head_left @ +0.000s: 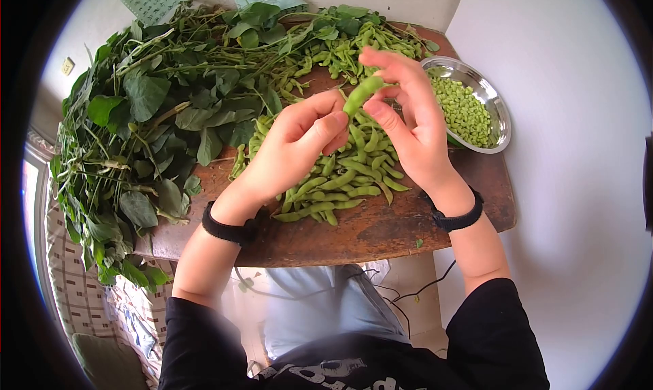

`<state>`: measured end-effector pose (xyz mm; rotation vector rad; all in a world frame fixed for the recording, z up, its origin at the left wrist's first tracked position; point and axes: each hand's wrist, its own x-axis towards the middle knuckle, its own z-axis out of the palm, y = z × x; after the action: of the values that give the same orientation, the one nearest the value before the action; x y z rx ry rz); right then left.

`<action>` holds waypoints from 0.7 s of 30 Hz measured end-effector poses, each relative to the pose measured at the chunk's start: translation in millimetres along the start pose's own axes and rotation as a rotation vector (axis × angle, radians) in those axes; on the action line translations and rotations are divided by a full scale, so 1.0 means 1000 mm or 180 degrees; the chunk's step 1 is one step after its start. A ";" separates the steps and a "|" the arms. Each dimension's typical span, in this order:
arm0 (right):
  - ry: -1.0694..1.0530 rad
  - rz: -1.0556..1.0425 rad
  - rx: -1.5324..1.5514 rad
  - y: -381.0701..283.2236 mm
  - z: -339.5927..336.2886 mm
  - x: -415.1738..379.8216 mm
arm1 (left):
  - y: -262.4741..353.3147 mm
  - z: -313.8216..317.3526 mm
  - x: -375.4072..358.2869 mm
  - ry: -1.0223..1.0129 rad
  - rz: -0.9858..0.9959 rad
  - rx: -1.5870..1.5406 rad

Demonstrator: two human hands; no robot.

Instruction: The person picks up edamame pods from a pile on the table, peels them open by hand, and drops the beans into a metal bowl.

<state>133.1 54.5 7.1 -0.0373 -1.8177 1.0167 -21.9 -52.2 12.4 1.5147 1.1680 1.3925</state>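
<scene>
A plump green soybean pod (362,95) is pinched at its lower end between the thumb and fingers of my left hand (304,133). It tilts up to the right, over a heap of loose soybean pods (343,182) on the wooden table. My right hand (411,111) is beside the pod's upper end, fingers spread and curved, with the thumb and a fingertip close to it. Behind the right hand, a metal bowl (502,118) holds shelled green soybeans (462,111).
Cut soybean plants (143,118) with leaves and stems cover the left and back of the wooden table (408,230), hanging over its left edge. More pods (347,53) lie at the back. A white wall (564,186) stands along the right side. Dark cables (425,288) run below the front edge.
</scene>
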 end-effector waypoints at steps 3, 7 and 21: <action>-0.0233 -0.0368 -0.0844 0.000 -0.006 -0.001 | 0.000 -0.003 0.000 -0.0181 -0.0143 -0.0105; -0.0207 -0.0101 -0.1187 0.000 -0.005 -0.003 | -0.002 0.000 0.001 0.0227 -0.0036 -0.0190; 0.0135 0.1064 0.0584 -0.003 0.003 -0.005 | -0.011 0.006 0.006 0.0677 0.0339 0.0338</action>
<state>133.9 48.6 5.0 -0.2558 -1.7060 1.4032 -17.3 -42.6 3.4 1.5504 1.3249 1.6173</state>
